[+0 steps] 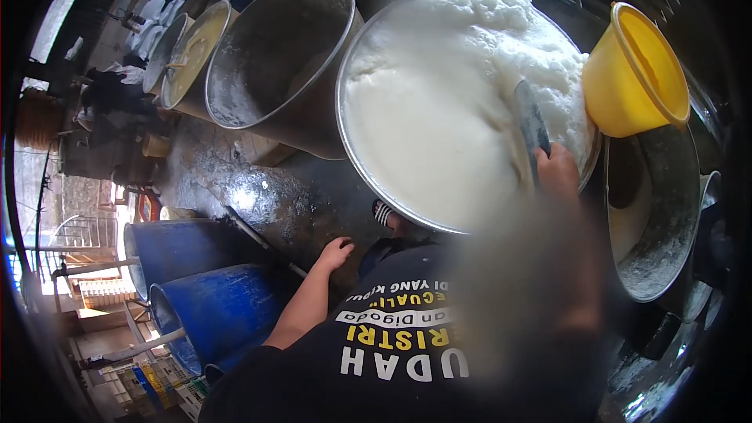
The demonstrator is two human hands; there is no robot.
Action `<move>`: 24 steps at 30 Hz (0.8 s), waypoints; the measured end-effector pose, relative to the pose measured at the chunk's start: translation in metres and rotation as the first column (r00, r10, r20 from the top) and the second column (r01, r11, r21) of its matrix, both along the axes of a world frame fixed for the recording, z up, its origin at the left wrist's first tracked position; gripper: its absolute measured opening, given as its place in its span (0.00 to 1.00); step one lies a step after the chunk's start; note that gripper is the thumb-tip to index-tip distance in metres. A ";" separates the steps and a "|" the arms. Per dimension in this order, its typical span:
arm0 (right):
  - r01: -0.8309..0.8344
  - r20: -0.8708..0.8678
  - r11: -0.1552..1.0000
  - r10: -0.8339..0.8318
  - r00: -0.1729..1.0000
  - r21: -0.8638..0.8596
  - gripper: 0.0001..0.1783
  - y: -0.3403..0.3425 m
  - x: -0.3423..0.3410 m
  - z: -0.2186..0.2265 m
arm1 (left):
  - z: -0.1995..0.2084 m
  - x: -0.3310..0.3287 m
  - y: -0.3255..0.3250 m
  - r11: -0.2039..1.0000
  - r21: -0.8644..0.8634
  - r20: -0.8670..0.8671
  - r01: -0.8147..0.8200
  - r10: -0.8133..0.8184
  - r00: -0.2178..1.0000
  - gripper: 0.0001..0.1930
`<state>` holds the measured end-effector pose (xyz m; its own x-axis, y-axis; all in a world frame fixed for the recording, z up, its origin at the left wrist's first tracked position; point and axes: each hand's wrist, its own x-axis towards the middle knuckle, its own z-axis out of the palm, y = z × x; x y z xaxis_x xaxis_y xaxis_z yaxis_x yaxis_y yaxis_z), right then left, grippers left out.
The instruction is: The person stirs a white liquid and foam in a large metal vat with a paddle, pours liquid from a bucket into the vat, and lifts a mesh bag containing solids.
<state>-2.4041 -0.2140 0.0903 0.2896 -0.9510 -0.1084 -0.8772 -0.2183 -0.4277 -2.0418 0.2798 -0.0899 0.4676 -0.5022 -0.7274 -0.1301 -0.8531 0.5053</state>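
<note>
A wide round metal vat full of creamy white liquid stands in front of me. Thick white foam gathers along its far and right sides. My right hand grips the handle end of a flat grey paddle, whose blade slants over the liquid at the foam's edge; whether its lower edge dips in is hard to tell. Low beside my body, away from the vat, my left hand hangs with its fingers curled and nothing visible in them. A blurred patch hides part of my right forearm.
A yellow bucket tilts against the vat's right rim, above another metal vat. To the left stand a large metal vat and a smaller one holding yellowish liquid. Blue barrels lie near a pipe on the wet floor.
</note>
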 end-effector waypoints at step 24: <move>-0.528 -0.071 0.819 0.554 0.829 0.224 0.12 0.052 0.254 -0.061 | 0.007 0.039 0.052 0.893 0.143 -0.133 -0.426 0.444 0.886 0.21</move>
